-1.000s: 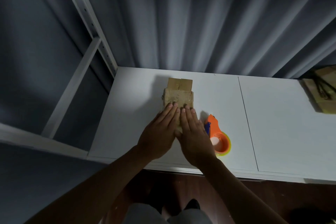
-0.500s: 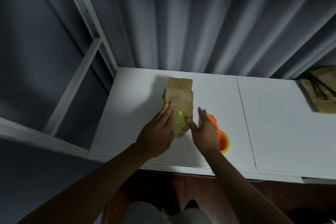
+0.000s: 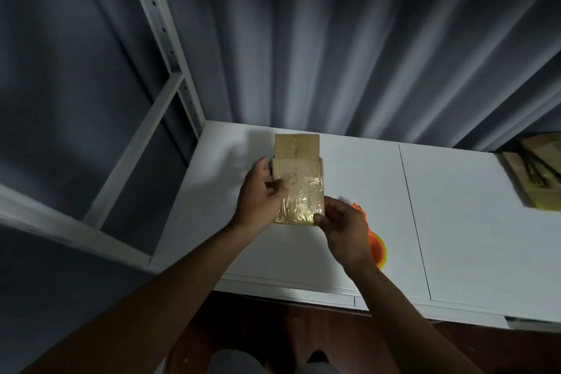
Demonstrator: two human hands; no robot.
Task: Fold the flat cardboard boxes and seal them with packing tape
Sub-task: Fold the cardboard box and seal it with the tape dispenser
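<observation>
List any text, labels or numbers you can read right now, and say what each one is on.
No text can be read.
Dark printed mark on the cardboard box, beside the left hand: too blurred to read.
Orange tape dispenser, partly behind the right hand: no lettering shows.
Cardboard stack at the table's right edge: no label can be made out.

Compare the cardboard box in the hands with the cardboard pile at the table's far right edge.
The cardboard box is held by the left hand and right hand; the cardboard pile lies untouched. The box has glossy tape over its near end and open flaps at its far end; the pile is crossed by dark straps. The box shows whole; the pile is cut off by the frame. Both are brown cardboard.
</observation>
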